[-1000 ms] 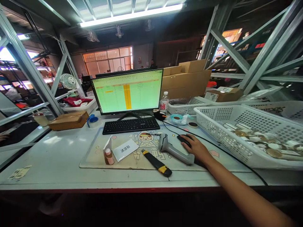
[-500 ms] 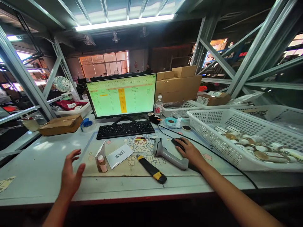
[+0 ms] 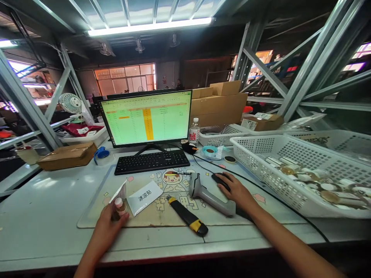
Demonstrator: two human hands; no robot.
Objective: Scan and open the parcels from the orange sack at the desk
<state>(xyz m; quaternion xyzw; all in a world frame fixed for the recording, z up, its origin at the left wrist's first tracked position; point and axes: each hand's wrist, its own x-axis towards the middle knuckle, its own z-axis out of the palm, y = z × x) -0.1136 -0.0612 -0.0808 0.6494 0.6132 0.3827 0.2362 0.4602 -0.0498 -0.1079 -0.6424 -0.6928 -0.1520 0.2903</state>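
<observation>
With left hand (image 3: 108, 227), curls half closed around small amber bottle with pale cap and pinkish label (image 3: 121, 207): thumb at right side, fingers at left. Holds bottle low on body, cap exposed above; probably suits a one-handed grip on so narrow a shape. Cannot tell any clearance between base and surface below.

Bottle position: left part of pale rectangular desk mat with cartoon print (image 3: 92, 212), just in front of upright white card (image 3: 118, 192). Cannot tell any contact between fingers and card.

With right hand (image 3: 239, 195), curves loosely over black computer mouse (image 3: 219, 178), fingers laid forward along top. Holds mouse only, palm low, presumably for steady pointer control before black-framed monitor with lit spreadsheet (image 3: 146, 119).

Between hands, from left to right: flat white packet with black printed characters (image 3: 146, 197), lettering turned toward wearer, likely for easy reading; black-and-yellow utility knife (image 3: 188, 216), handle end toward table front, likely for quick pickup; grey pistol-shaped handheld scanner (image 3: 213, 199), handle toward right wrist, presumably for short reach.

At far right: white perforated plastic basket (image 3: 269, 183), high walls apparently useful against rolling of pale cylindrical items (image 3: 327, 187) inside.
</observation>
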